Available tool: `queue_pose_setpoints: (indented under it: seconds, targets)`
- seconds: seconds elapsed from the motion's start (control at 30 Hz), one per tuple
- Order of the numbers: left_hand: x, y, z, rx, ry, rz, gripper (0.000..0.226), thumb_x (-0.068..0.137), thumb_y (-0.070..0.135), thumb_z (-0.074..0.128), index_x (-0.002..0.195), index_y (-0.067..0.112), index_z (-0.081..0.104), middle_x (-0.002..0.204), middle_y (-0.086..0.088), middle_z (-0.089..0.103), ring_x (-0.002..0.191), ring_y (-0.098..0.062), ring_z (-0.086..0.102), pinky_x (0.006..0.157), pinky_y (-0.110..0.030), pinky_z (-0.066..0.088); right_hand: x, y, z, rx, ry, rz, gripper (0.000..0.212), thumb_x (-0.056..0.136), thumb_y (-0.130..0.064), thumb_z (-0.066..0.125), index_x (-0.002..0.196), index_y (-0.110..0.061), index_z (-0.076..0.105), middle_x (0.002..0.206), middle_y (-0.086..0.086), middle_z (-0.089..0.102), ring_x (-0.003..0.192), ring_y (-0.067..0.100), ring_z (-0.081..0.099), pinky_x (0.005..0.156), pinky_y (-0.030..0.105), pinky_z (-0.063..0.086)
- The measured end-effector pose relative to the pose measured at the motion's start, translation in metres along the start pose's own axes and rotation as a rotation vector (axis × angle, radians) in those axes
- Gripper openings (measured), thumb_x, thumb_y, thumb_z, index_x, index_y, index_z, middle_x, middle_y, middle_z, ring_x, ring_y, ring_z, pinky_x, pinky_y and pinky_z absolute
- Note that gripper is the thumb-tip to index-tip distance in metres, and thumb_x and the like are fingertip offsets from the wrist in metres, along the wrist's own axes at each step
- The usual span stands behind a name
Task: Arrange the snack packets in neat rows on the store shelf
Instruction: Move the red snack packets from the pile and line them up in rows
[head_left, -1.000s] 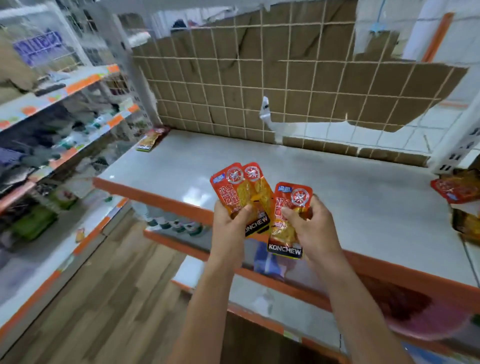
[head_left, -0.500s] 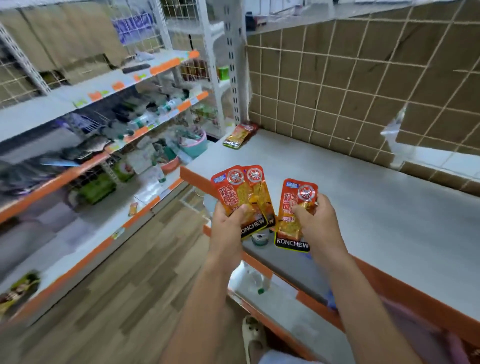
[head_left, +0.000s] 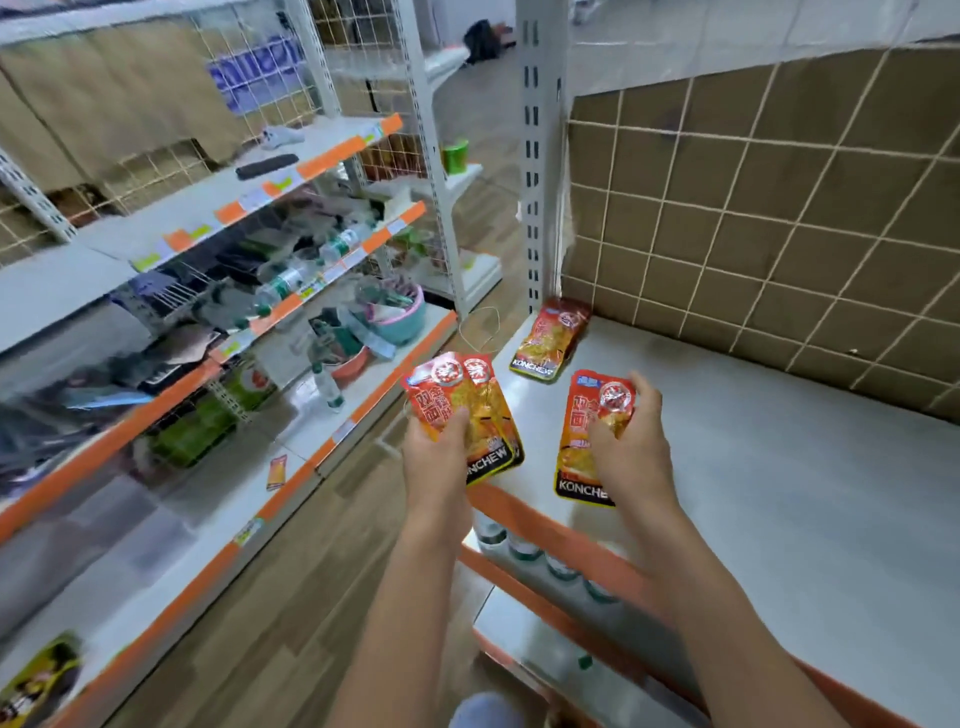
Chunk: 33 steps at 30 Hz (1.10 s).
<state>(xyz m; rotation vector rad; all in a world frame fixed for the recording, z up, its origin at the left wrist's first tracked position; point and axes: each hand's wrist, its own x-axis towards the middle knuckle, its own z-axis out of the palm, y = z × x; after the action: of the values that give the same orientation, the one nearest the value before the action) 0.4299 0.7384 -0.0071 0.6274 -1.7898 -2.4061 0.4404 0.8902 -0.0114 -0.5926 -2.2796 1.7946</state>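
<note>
At shelf (head_left: 805, 493) front | left hand (head_left: 434, 460) grips two packets (head_left: 480, 408) | right hand (head_left: 631, 449) grips one packet (head_left: 577, 415)

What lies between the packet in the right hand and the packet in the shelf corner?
Only bare shelf lies between the held packet and the corner packet, as the head view shows.
</note>
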Motion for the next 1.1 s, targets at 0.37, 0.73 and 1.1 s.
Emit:
queue_pose_setpoints:
  seconds: [0.37,0.73,1.1]
  targets:
    - [0.131,0.018,0.018,0.132,-0.212,-0.090,0.012,0.092,0.016,0.061,0.104,0.016,0.062,0.110,-0.017,0.068,0.103,-0.039,0.065,0.090,-0.053,0.052,0.071,-0.017,0.077,-0.026,0.324,0.077,0.028,0.076,-0.018,0.074,0.101,-0.015,0.060,0.085,-0.001,0.062,0.079,0.016,0.058,0.068,0.022,0.039]
    - [0.194,0.015,0.024,0.148,-0.291,-0.218,0.015,0.091,0.015,0.061,0.106,0.015,0.061,0.110,-0.016,0.069,0.101,-0.036,0.066,0.086,-0.048,0.055,0.104,-0.006,0.105,-0.116,0.492,0.194,0.011,0.079,-0.022,0.072,0.088,-0.015,0.071,0.079,0.001,0.068,0.076,0.015,0.062,0.076,0.028,0.047]
    - [0.198,0.016,0.035,0.166,-0.473,-0.240,0.010,0.093,0.013,0.058,0.103,0.014,0.059,0.095,-0.008,0.069,0.077,-0.023,0.068,0.065,-0.035,0.056,0.107,-0.004,0.103,-0.244,0.508,0.259,0.009,0.082,-0.021,0.068,0.089,-0.016,0.070,0.085,0.004,0.072,0.083,0.020,0.065,0.076,0.031,0.050]
